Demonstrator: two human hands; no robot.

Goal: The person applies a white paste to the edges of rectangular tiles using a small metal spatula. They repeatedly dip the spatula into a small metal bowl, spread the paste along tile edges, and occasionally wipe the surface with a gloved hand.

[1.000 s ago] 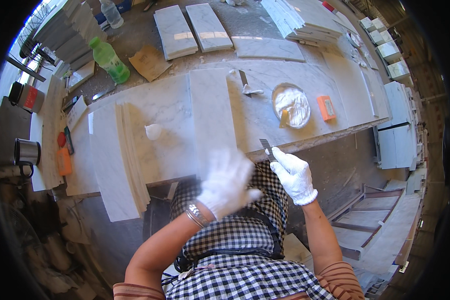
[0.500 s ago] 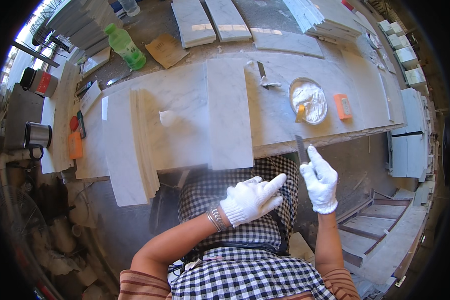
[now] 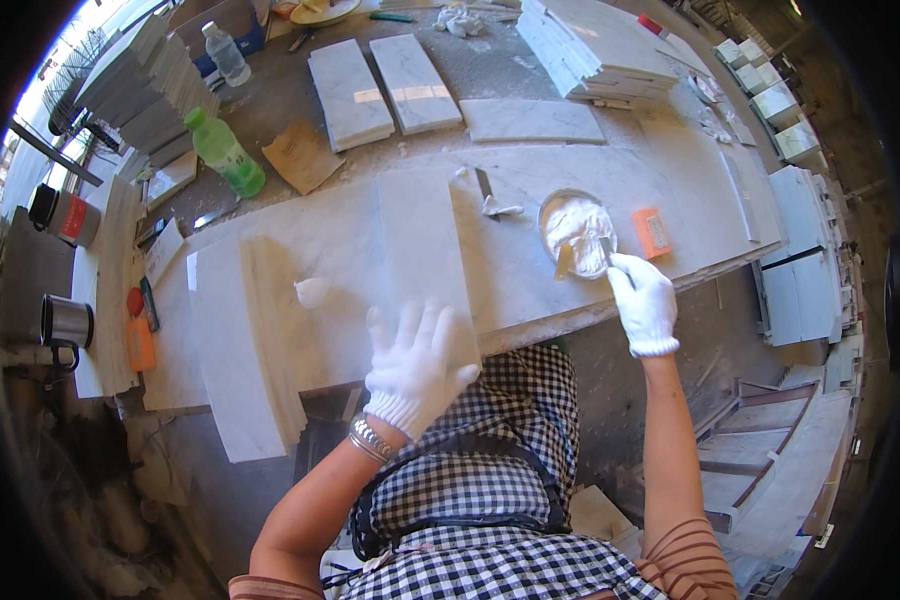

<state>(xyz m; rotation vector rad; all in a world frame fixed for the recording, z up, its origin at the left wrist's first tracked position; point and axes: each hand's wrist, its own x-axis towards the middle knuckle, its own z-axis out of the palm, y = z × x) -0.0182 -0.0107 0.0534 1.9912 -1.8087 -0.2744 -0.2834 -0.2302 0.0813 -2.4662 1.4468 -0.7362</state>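
My right hand (image 3: 645,308), in a white knit glove, grips a putty knife (image 3: 607,246). Its blade dips into white paste (image 3: 575,220) inside a round bowl (image 3: 544,238). A yellow piece (image 3: 563,262) rests at the bowl's near rim. Spread flat, the fingers of my gloved left hand (image 3: 412,365) lie on the near end of a pale marble slab (image 3: 420,235). To the right of the bowl is an orange box (image 3: 652,233). Left of the bowl, a dark flat blade (image 3: 484,183) lies beside a whitish scrap (image 3: 502,208).
Overhanging the front edge is a stack of marble strips (image 3: 235,350), near a white lump (image 3: 311,292). A green bottle (image 3: 225,155) and brown paper (image 3: 303,157) lie farther back. More slabs (image 3: 600,55) are piled behind. At far left stands a steel mug (image 3: 67,322).
My right hand has moved up with the putty knife, bringing its blade into the paste. The left hand has shifted left and forward onto the slab, its fingers spreading. The view has shifted.
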